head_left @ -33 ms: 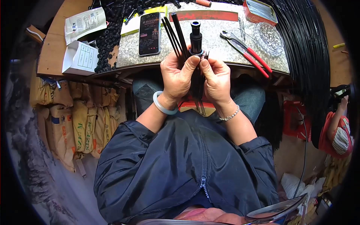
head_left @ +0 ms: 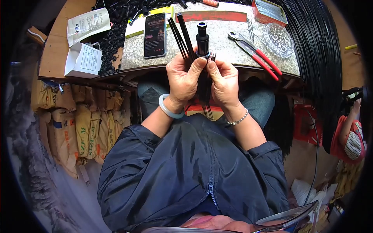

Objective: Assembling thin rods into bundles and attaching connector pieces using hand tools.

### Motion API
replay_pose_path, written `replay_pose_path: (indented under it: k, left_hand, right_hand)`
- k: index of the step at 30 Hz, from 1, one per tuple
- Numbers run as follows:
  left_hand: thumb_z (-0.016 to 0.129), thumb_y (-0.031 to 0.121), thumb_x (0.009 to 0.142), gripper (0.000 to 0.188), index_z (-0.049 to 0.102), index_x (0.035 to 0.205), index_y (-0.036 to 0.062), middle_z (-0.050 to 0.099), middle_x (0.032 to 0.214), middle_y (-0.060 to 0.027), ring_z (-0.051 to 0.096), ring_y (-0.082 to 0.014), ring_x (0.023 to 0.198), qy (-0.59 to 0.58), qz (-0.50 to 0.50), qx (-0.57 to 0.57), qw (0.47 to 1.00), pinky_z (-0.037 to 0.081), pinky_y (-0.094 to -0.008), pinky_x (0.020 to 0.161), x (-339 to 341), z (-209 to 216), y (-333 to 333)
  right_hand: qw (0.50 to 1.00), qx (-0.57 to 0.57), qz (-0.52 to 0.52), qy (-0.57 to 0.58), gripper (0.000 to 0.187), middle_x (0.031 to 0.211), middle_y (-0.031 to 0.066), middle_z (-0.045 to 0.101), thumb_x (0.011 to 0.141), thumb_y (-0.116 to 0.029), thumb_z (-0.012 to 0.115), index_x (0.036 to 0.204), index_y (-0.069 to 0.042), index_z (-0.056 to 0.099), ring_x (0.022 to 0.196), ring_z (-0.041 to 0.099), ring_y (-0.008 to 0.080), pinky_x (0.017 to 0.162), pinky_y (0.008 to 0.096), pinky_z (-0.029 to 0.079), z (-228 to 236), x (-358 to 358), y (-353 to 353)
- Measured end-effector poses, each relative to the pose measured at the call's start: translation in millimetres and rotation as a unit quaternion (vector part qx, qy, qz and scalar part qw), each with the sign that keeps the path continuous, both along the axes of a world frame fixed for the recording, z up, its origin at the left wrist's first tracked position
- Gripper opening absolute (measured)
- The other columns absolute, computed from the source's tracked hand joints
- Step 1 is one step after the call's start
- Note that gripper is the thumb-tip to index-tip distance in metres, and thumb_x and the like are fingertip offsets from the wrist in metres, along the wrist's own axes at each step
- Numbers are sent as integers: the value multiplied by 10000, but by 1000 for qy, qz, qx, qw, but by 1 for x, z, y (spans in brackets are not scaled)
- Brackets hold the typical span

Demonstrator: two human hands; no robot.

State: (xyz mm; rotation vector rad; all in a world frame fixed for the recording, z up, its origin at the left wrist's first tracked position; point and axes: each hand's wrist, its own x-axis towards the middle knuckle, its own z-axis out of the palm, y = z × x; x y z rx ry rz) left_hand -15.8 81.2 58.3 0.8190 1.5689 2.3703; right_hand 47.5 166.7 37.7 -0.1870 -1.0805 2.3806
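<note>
Above my lap, at the near table edge, both hands are together on a black stepped tubular fitting (head_left: pixel 202 40), which stands upright with its round hole upward. My left hand (head_left: pixel 185 77) is closed around several thin black rods (head_left: pixel 178 39) that fan up to the left, its thumb pressed at the fitting's collar. My right hand (head_left: pixel 224 79) pinches at the collar's right side, where short thin rod ends (head_left: pixel 214 57) poke up between the fingertips. More rods hang below between my palms. The exact joint is hidden by my fingers.
On the speckled table board (head_left: pixel 186 31) lie a phone (head_left: pixel 154 35), red-handled pliers (head_left: pixel 256 54), a clear glass dish (head_left: pixel 278 40) and a red tin (head_left: pixel 270 11). Small black parts (head_left: pixel 112 42) pile up left; long black rods (head_left: pixel 316 46) drape over the right. Another person's arm (head_left: pixel 347 124) shows far right.
</note>
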Motion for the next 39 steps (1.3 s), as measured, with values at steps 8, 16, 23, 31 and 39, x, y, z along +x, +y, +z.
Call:
replay_pose_path:
  k: [8, 16, 23, 31, 39]
  left_hand:
    - [663, 188, 865, 398, 547, 1176, -31, 652, 1003, -126, 637, -174, 898, -21, -8, 7, 1000, 515, -300, 820, 3, 0, -2]
    - [650, 124, 874, 319, 580, 1146, -26, 676, 975, -100, 634, -130, 856, -29, -16, 46, 998, 499, -261, 791, 3, 0, -1]
    - [660, 235, 869, 393, 584, 1156, -23, 674, 963, -91, 621, -117, 863, -62, -56, 72, 994, 487, -250, 793, 2, -2, -2]
    - [658, 235, 868, 398, 576, 1157, -25, 672, 963, -96, 626, -131, 881, -68, -66, 71, 993, 481, -257, 824, -2, -6, -2]
    - [630, 277, 881, 428, 563, 1170, -32, 655, 1013, -97, 616, -131, 904, -68, -119, 100, 986, 469, -261, 848, -3, -7, -4]
  right_hand:
    - [997, -22, -21, 68, 96, 874, 42, 650, 868, -46, 636, 959, -15, 631, 727, 566, 67, 695, 192, 447, 2, 0, -9]
    - [999, 9, 39, -16, 95, 797, -14, 615, 868, -99, 656, 929, -29, 639, 666, 495, 22, 607, 165, 385, 10, 3, 0]
    - [998, 12, -49, 22, 68, 791, -19, 601, 865, -91, 657, 905, -41, 634, 663, 497, 29, 588, 159, 376, 10, -2, -12]
    - [998, -24, 59, 20, 93, 900, 29, 632, 856, -85, 663, 922, -29, 628, 809, 562, 74, 744, 198, 445, 0, 0, 0]
    - [977, -94, 193, 16, 191, 1038, 30, 620, 881, -153, 637, 1026, -31, 620, 981, 562, 109, 902, 253, 423, -11, -5, 16]
